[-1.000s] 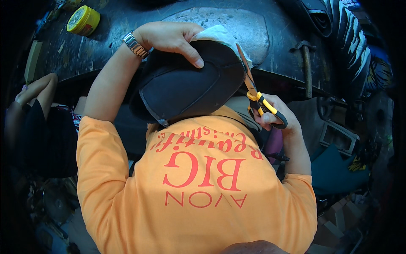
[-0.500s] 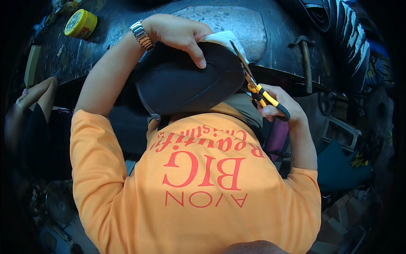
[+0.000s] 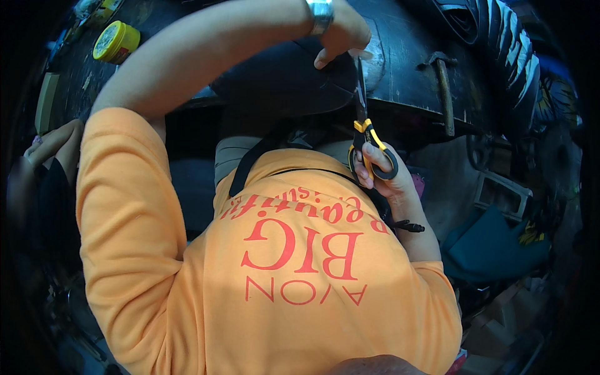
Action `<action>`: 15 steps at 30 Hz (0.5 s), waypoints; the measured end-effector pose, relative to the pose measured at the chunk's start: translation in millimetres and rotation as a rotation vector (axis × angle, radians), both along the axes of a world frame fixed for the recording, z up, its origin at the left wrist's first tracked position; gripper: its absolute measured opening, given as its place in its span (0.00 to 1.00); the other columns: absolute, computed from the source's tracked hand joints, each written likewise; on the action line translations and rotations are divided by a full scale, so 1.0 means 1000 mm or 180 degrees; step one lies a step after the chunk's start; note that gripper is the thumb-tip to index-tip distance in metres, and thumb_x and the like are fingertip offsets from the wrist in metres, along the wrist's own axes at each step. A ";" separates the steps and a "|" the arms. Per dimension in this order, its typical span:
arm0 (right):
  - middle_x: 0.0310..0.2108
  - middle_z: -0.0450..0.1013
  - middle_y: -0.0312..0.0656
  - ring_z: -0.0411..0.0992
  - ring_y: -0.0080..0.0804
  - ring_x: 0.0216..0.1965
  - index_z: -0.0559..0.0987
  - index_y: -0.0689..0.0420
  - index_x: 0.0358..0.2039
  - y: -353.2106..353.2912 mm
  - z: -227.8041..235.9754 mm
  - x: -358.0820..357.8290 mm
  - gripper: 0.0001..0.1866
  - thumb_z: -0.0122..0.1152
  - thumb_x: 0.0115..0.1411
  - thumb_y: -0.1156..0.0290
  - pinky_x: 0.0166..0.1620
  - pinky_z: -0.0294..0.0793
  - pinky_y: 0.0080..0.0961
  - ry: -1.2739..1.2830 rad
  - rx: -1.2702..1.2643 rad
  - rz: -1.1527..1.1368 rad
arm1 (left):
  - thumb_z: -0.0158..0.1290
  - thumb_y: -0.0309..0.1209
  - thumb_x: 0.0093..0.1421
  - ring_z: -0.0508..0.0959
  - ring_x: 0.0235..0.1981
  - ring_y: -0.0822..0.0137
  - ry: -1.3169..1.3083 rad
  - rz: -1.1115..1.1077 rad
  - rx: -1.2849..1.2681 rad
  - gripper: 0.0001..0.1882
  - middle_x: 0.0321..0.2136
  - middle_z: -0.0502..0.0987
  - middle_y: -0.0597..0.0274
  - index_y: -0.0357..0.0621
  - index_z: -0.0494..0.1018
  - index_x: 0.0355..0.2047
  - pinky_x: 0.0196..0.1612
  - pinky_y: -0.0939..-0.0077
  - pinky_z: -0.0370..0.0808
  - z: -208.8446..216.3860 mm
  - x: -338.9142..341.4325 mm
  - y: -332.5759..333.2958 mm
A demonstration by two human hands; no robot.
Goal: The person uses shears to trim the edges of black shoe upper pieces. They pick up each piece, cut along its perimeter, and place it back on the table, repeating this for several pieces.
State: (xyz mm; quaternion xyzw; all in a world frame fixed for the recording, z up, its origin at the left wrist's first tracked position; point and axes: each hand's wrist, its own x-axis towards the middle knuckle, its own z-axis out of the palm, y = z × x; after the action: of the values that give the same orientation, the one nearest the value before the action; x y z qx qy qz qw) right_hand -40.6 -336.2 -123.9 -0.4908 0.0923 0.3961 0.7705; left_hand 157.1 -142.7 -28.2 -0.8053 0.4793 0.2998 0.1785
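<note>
My left hand (image 3: 345, 34) reaches far over the bench, closed on the edge of a dark, smooth, curved piece (image 3: 284, 78) that looks like leather. Its thumb presses on the top face; the other fingers are partly hidden. A bit of white material (image 3: 364, 55) shows at the piece's right edge, beside the fingers. My right hand (image 3: 382, 167) grips yellow-and-black handled scissors (image 3: 361, 106). The blades point away from me, tips at the white material, and look nearly closed together.
A yellow tub (image 3: 117, 42) stands at the far left of the dark bench (image 3: 412, 78). A hammer (image 3: 445, 94) lies near its right edge. Rolled dark sheeting (image 3: 500, 37) is at the far right. Another person's bare limb (image 3: 67, 144) shows at the left.
My left hand has moved away from me and to the right, carrying the dark piece farther onto the bench. The scissors have turned upright, and my right hand has shifted slightly left.
</note>
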 end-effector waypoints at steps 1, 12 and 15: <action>0.16 0.68 0.37 0.63 0.19 0.12 0.71 0.57 0.28 -0.001 -0.003 0.001 0.17 0.65 0.58 0.57 0.17 0.63 0.13 0.0120 0.0123 -0.0063 | 0.65 0.39 0.48 0.79 0.36 0.50 -0.0163 0.0096 -0.0117 0.23 0.35 0.80 0.47 0.35 0.77 0.41 0.40 0.61 0.74 -0.006 -0.002 0.001; 0.20 0.71 0.40 0.70 0.23 0.17 0.73 0.56 0.33 -0.009 -0.020 0.008 0.21 0.58 0.61 0.48 0.21 0.69 0.17 0.0133 0.0665 0.0352 | 0.54 0.32 0.58 0.58 0.66 0.56 -0.1881 0.0725 -0.1750 0.34 0.62 0.60 0.48 0.43 0.56 0.65 0.67 0.59 0.53 -0.072 -0.141 0.049; 0.20 0.71 0.40 0.71 0.23 0.18 0.73 0.56 0.33 -0.007 -0.021 0.011 0.22 0.58 0.61 0.47 0.22 0.70 0.18 0.0175 0.0739 0.0302 | 0.45 0.22 0.60 0.56 0.67 0.56 -0.1712 0.0885 -0.2033 0.33 0.65 0.57 0.48 0.43 0.53 0.66 0.68 0.59 0.51 -0.082 -0.144 0.055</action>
State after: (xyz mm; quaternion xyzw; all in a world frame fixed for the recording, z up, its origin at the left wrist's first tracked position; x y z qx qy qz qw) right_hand -29.8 -343.6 -144.4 -0.3910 0.0436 0.4534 0.7998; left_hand 13.3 -87.5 -110.4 -0.9263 0.3714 -0.0626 -0.0030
